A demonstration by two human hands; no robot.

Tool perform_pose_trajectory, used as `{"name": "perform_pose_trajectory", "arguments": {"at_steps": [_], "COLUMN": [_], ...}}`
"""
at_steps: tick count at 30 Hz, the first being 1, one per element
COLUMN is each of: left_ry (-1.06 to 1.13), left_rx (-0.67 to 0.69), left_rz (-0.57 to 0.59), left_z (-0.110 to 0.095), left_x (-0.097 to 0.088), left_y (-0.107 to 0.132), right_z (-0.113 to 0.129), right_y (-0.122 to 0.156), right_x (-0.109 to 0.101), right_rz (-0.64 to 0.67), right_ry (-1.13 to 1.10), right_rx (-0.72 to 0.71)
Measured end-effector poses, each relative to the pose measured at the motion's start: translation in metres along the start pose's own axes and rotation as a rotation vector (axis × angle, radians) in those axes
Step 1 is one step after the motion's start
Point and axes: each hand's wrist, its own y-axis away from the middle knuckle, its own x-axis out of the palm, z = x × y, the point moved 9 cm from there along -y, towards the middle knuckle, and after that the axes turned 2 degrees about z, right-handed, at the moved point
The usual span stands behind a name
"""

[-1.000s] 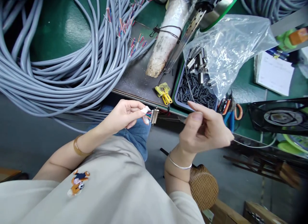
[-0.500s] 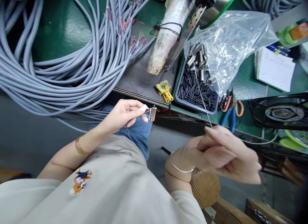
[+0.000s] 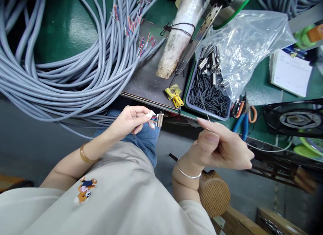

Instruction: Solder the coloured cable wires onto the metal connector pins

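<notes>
Half a second ago the right hand (image 3: 219, 147) was lower and further out to the right, with its fingers loose and spread. Now it has come back up close to the edge of the green bench (image 3: 65, 26), and its thumb and first finger are pressed tight together on a thin wire (image 3: 204, 108). The wire runs up from the fingertips and over the tray (image 3: 187, 90). It is very thin and hard to see. The left hand (image 3: 128, 122) has hardly moved. It pinches a little bunch of coloured wires and a white tag, and the small metal plug (image 3: 159, 119) sticks out from its fingertips. The plug is in the air just under the bench edge, above the knee in blue jeans (image 3: 145, 140), and well apart from the right hand. Now the count. There are two hands, one plug and one thin wire. There are two bracelets: one gold bangle (image 3: 84, 156) on the left wrist and one silver bangle (image 3: 188, 174) on the right wrist. There is one tray full of small black tubes, with one clear bag (image 3: 247, 43) lying partly over it. There is one yellow clip (image 3: 174, 95) just beside the tray. The grey cables (image 3: 50, 83) are too many to count.
</notes>
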Motion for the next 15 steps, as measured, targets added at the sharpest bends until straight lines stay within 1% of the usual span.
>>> {"name": "perform_pose_trajectory", "arguments": {"at_steps": [1,2,3,6,8,10,12,15], "left_ry": [0.006,0.010,0.012,0.001,-0.033,-0.080,-0.109,-0.128], "left_rx": [-0.001,-0.003,-0.003,0.024,0.059,0.088,0.131,0.229], "left_rz": [0.003,0.005,0.009,0.003,-0.013,-0.027,-0.046,-0.103], "left_z": [0.000,0.001,0.001,-0.002,-0.006,-0.009,-0.014,-0.022], "left_x": [0.000,0.000,0.000,-0.001,-0.002,-0.001,0.000,0.000], "left_y": [0.000,0.000,0.000,0.001,0.002,0.003,0.004,0.005], "right_z": [0.010,0.017,0.022,0.022,0.018,0.015,0.013,0.007], "right_y": [-0.004,-0.008,-0.013,-0.022,-0.022,-0.019,-0.017,-0.014], "right_x": [-0.008,-0.011,-0.011,0.008,0.022,0.034,0.042,0.048], "right_rz": [-0.099,-0.138,-0.144,0.054,0.196,0.305,0.356,0.385], "right_ry": [-0.022,-0.031,-0.029,-0.004,-0.032,-0.076,-0.094,-0.101], "right_rx": [-0.071,-0.107,-0.125,-0.041,0.028,0.085,0.130,0.187]}}
